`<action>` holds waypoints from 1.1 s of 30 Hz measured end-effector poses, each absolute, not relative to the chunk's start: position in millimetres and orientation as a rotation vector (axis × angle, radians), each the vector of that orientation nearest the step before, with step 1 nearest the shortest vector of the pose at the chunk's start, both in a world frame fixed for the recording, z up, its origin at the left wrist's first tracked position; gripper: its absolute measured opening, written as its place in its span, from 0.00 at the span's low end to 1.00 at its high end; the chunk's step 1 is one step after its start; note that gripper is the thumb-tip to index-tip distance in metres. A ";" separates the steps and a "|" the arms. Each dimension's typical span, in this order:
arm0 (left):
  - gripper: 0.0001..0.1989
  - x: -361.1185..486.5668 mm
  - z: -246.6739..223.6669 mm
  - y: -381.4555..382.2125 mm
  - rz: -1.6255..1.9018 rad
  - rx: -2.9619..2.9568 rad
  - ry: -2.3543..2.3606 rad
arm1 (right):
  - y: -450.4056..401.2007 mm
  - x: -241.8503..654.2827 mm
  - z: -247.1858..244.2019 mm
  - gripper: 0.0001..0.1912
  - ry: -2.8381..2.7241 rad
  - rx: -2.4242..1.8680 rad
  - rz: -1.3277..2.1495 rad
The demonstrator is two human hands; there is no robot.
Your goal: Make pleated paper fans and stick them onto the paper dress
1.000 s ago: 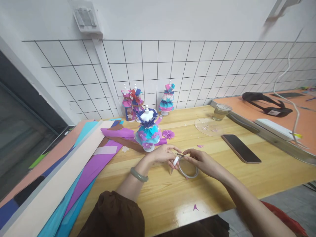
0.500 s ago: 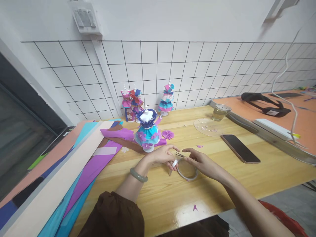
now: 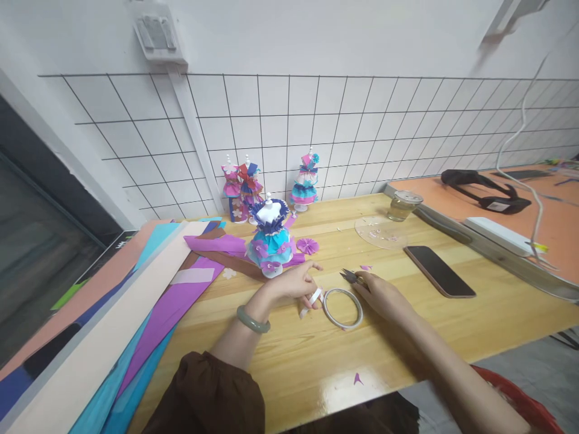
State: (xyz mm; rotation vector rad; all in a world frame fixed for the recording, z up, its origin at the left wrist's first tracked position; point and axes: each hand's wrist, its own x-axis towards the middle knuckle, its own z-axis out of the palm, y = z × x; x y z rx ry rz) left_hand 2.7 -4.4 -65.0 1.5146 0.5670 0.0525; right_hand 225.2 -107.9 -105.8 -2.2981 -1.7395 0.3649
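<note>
My left hand [image 3: 302, 282] is curled round a short white strip of tape [image 3: 315, 296], its index finger stretched out to the right. Small dark-bladed scissors [image 3: 350, 276] are in my right hand [image 3: 377, 292], low over the table, blades pointing away to the left. Between my hands a thin roll of double-sided tape [image 3: 326, 310] lies flat. Just beyond my left hand stands a small white dress form [image 3: 270, 238] in a navy, turquoise and purple crepe-paper dress. A purple paper rosette [image 3: 307, 246] lies to its right.
Long crepe-paper strips [image 3: 169, 301] cover the table's left side. Several more dressed miniature forms [image 3: 304, 184] stand by the tiled wall. On the right are a clear plate [image 3: 380, 233] of small bits, a glass cup [image 3: 404, 207] and a phone [image 3: 439, 271].
My right hand has moved slightly right and down with the scissors, away from my left hand. The tape roll lies more fully in view between them.
</note>
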 end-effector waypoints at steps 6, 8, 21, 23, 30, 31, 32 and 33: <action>0.26 1.5 -70.0 -1.0 0.125 1.786 0.749 | -110.0 221.7 -110.0 0.16 -1.783 -2.315 0.101; 0.24 0.5 -69.7 0.0 0.175 1.897 0.794 | -110.2 220.8 -109.8 0.16 -1.802 -2.321 0.039; 0.18 9.8 -47.4 -11.6 0.342 1.653 0.729 | -113.1 187.8 -72.1 0.16 -1.534 -1.771 0.347; 0.18 9.5 -34.4 -19.3 0.355 1.601 0.726 | -115.2 172.4 -54.4 0.18 -1.372 -1.647 0.580; 0.19 10.3 -19.0 -30.2 0.483 1.586 0.600 | -115.1 149.0 -37.2 0.18 -1.187 -1.472 0.700; 0.20 10.5 -20.8 -29.5 0.498 1.605 0.580 | -114.8 148.8 -38.0 0.17 -1.190 -1.474 0.668; 0.20 10.6 -22.4 -28.8 0.512 1.626 0.569 | -114.5 148.7 -38.6 0.17 -1.203 -1.483 0.628; 0.21 10.6 -23.6 -28.2 0.521 1.647 0.564 | -114.4 148.5 -38.8 0.16 -1.221 -1.496 0.585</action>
